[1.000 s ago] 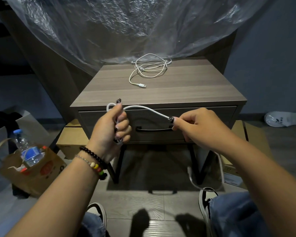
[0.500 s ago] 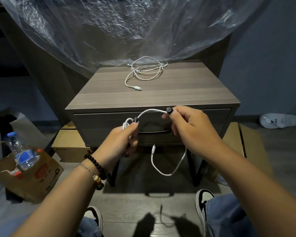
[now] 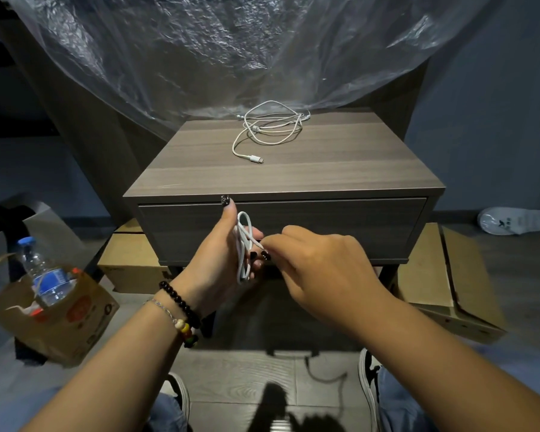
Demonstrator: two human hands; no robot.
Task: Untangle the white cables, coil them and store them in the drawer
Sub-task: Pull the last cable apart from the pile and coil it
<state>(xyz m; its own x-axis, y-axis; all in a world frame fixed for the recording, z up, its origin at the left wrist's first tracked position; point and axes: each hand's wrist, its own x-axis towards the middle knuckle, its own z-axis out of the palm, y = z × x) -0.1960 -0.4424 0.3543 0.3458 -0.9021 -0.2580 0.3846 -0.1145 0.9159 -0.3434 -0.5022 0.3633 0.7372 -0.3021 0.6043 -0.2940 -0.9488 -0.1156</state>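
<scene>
L hand point(image 3: 222, 257) is gripping a white cable point(image 3: 243, 247) folded into a few long loops, thumb pointing up, fingers curling round the bundle; grip is narrow & closed on it. R hand point(image 3: 318, 269) is reaching in from the right, fingertips pinching the same cable near the mid of the loops, so its grip is closed on the cable too. Both hands are hovering in front of the drawer point(image 3: 340, 226), which is sitting shut. A 2nd white cable point(image 3: 272, 129) is lying loosely tangled at the back of the table point(image 3: 340, 169) top, one plug end trailing toward the front, well apart from the hands. Clear plastic sheet point(image 3: 231, 48) is hanging behind. On the floor at left, a water bottle point(image 3: 44, 275) is standing in a paper bag point(image 3: 72, 325).
</scene>
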